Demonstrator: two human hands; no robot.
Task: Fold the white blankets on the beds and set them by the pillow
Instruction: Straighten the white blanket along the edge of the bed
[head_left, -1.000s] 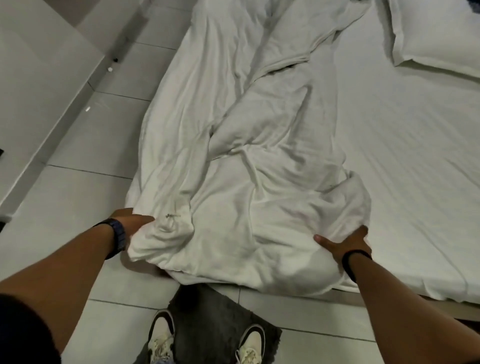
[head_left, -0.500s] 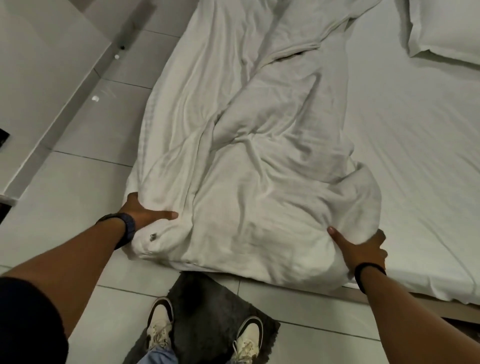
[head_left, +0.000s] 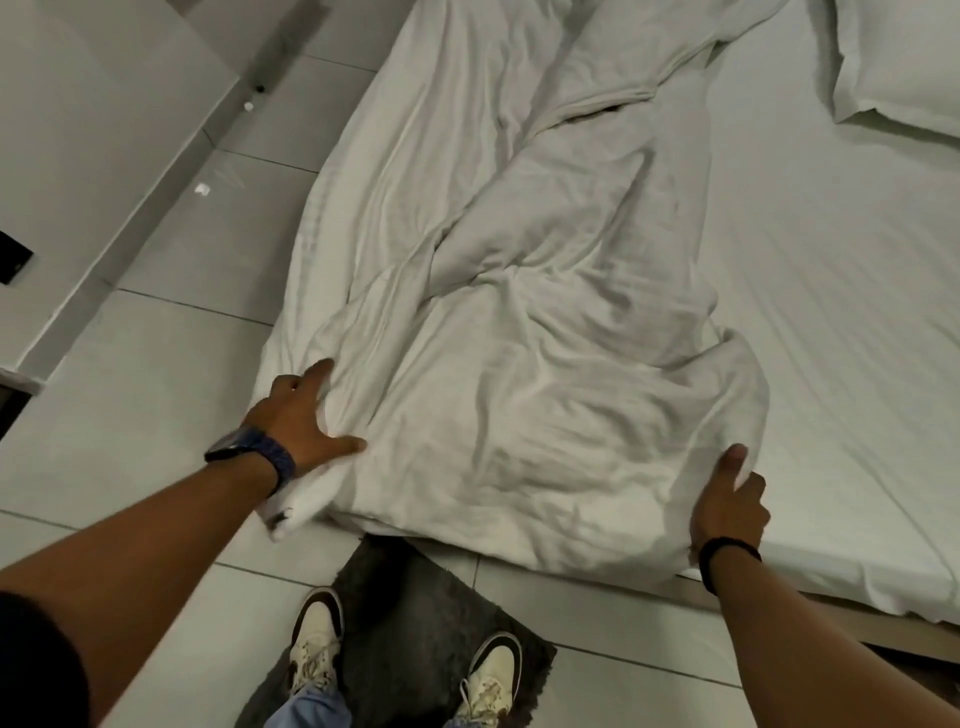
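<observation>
Fingers (head_left: 317, 375) of the left hand (head_left: 298, 415) spread on the blanket (head_left: 519, 395); right hand (head_left: 730, 499) pinches its corner at the bed (head_left: 857, 312) foot. Best grip both corners evenly before folding toward the pillow (head_left: 904, 62).

Bedroom, hotel-like: low bed (head_left: 841, 322) with white sheet, pillow (head_left: 904, 57), rumpled white blanket (head_left: 545, 364), pale tiled floor (head_left: 171, 374), dark mat (head_left: 410, 613).

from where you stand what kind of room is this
Most likely a bedroom, perhaps a hotel room: a low bed with a rumpled white blanket, a pillow, a tiled floor.
</observation>
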